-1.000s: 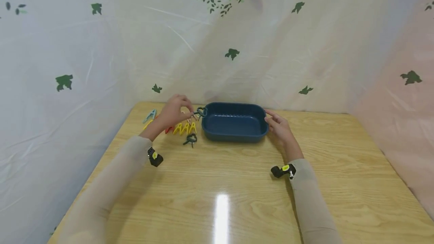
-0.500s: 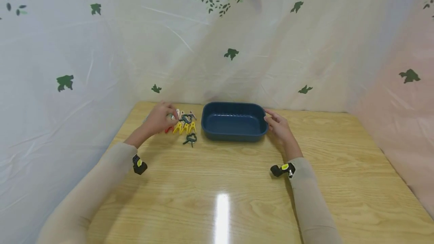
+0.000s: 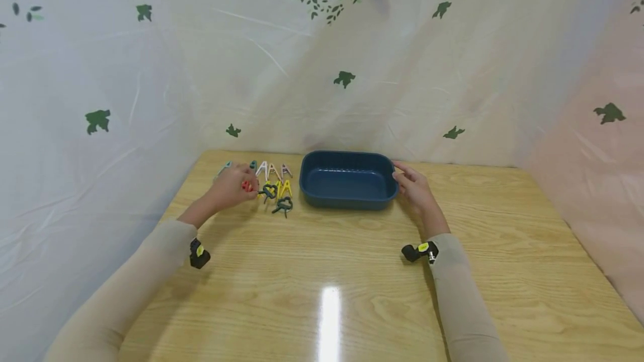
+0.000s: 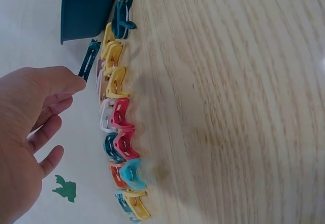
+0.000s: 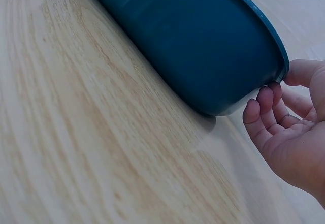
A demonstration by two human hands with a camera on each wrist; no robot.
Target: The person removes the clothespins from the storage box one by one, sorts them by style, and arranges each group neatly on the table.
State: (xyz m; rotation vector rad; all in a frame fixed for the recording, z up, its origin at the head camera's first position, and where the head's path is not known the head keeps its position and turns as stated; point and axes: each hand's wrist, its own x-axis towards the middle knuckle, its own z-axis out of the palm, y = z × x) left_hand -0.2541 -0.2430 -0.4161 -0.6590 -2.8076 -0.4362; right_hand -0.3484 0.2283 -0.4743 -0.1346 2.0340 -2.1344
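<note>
My left hand [image 3: 232,187] pinches a dark green clothespin [image 4: 89,60] by one end, held over the row of clothespins. A matching dark green clothespin [image 3: 283,205] stands at the row's right end. Yellow clothespins [image 4: 116,83] come beside it, followed by red clothespins [image 4: 122,113], a light blue clothespin [image 4: 133,174] and another yellow one. White and pinkish clothespins [image 3: 273,171] form a row behind. With thumb and fingers, my right hand [image 3: 415,190] grips the right end of a dark blue rectangular basin [image 3: 349,204] at its rim.
The basin's inside shows bare in the head view. The wooden table [image 3: 282,272] ends at the back against a white curtain [image 3: 282,99] with green leaf prints. A bright light reflection lies on the front of the table.
My left hand has moved left and down from beside the basin's left rim, carrying the dark green clothespin over the clothespin row. The right hand and basin stay put.
</note>
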